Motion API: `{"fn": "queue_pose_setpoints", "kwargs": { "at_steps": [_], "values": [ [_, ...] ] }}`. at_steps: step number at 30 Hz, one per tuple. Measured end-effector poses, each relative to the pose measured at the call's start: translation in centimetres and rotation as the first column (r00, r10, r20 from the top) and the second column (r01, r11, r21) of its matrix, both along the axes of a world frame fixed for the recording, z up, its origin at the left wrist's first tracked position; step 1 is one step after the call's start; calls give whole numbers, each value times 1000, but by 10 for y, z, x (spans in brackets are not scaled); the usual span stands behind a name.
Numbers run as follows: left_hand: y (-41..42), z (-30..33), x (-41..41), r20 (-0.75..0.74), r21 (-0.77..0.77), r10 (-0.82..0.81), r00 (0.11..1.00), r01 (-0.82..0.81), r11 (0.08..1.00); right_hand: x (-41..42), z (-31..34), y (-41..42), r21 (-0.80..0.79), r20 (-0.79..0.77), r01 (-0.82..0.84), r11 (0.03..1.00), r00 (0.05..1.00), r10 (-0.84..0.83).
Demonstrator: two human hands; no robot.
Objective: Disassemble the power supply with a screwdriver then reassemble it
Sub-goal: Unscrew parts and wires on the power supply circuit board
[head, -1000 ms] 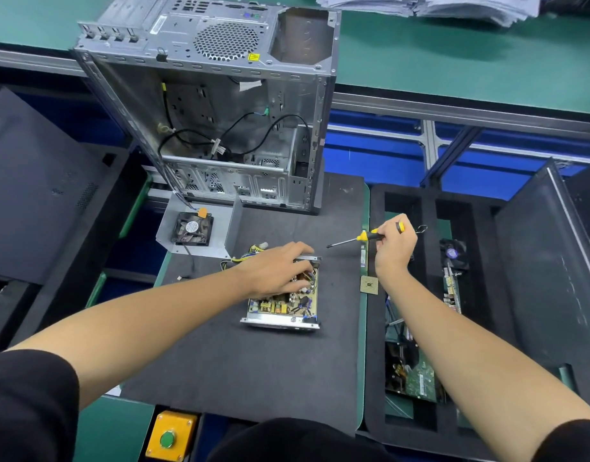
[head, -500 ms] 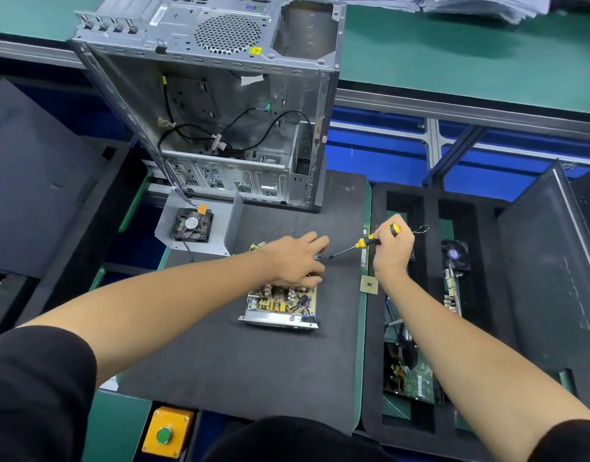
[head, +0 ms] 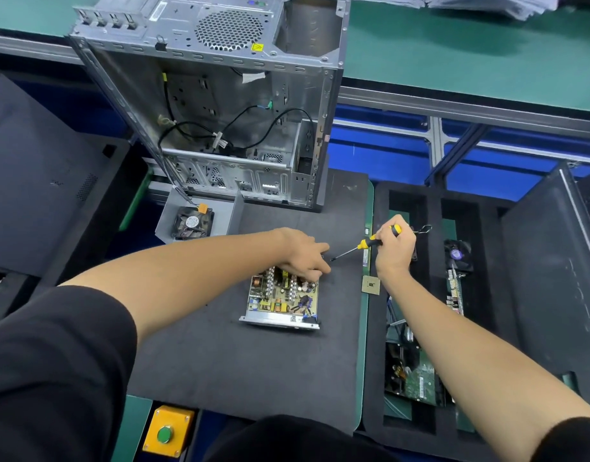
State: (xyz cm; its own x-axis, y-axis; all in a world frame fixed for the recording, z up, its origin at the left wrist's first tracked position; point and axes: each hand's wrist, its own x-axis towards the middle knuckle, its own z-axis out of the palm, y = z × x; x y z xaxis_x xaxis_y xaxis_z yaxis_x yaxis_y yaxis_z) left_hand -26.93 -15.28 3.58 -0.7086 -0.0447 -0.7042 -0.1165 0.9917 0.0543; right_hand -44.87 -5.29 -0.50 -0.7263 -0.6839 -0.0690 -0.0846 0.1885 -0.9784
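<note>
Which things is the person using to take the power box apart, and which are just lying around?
In use:
- power supply, cover off, left hand on its far edge
- screwdriver, gripped by right hand

Lying about:
- computer case
- loose fan
- small square chip
- yellow button box

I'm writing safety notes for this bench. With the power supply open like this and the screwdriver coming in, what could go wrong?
1. The left hand rests on the far end of the exposed circuit board; bare fingers on its components could bend parts.
2. The screwdriver in the right hand points its tip close to the left fingers; a slip might jab them.
3. The loose CPU chip lies at the mat's edge below the right wrist and could get knocked off.
</note>
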Motion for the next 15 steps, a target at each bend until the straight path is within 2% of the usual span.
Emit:
{"fn": "queue_pose_setpoints", "kwargs": {
  "at_steps": [4, 8, 10, 13, 15],
  "values": [
    [-8, 1, -14, 48, 52, -119, 992, 116, 992, -1, 3, 0, 7, 0, 2, 1000, 1000, -2],
    [-7, 6, -24, 86, 13, -166, 982, 166, 986, -3, 5, 0, 18, -26, 0, 1000, 1000, 1],
    [2, 8, -30, 151, -42, -129, 980, 137, 990, -3, 4, 0, 25, -35, 5, 1000, 999, -4],
    [19, 9, -41, 145, -102, 68, 987, -54, 993, -5, 1, -1, 33, -46, 10, 999, 999, -8],
    [27, 11, -44, 137, -132, 33, 990, -15, 991, -5, 0, -1, 38, -40, 8, 999, 999, -7]
  ]
}}
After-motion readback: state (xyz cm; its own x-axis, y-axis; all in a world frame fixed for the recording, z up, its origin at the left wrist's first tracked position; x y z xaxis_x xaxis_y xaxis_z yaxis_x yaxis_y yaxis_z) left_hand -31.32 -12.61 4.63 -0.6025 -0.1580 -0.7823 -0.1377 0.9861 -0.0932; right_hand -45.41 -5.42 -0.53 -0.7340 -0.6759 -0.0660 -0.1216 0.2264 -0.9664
